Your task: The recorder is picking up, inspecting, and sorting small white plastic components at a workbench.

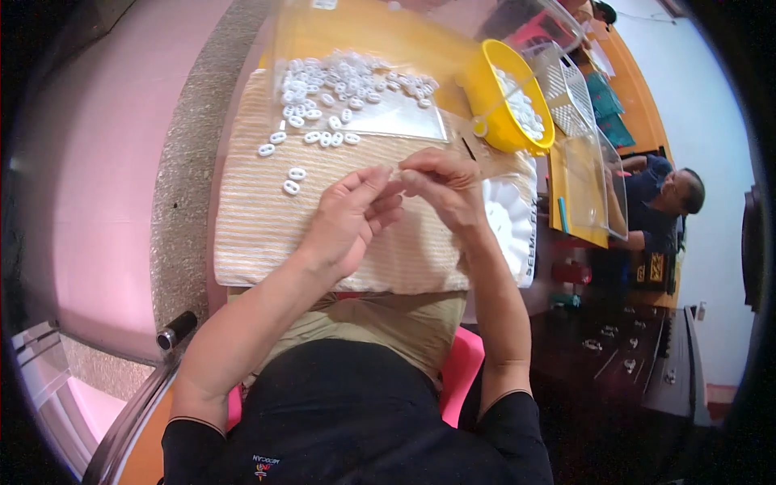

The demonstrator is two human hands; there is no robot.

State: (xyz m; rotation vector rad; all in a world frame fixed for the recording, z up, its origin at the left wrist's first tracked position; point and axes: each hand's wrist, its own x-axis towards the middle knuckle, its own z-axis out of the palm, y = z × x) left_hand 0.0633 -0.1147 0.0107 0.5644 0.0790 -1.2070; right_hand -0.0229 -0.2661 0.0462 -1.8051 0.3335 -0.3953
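Observation:
My left hand (352, 212) and my right hand (447, 187) meet fingertip to fingertip over the striped cloth (259, 234). Both are closed in a pinch around something small and pale that I cannot make out. To the left of my left hand lie two white oval pieces with two dark holes each (292, 187). Further off, a big heap of the same white pieces (331, 81) spreads over the cloth and a clear panel (404, 121). A white scalloped dish (508, 222) sits just right of my right hand, partly behind my forearm.
At the far right of the table stands a yellow basket (497, 105) holding white pieces. Behind it is a white slatted basket (562, 89). A thin dark stick (468, 149) lies near my right hand. Another person (655, 194) sits at a table to the right.

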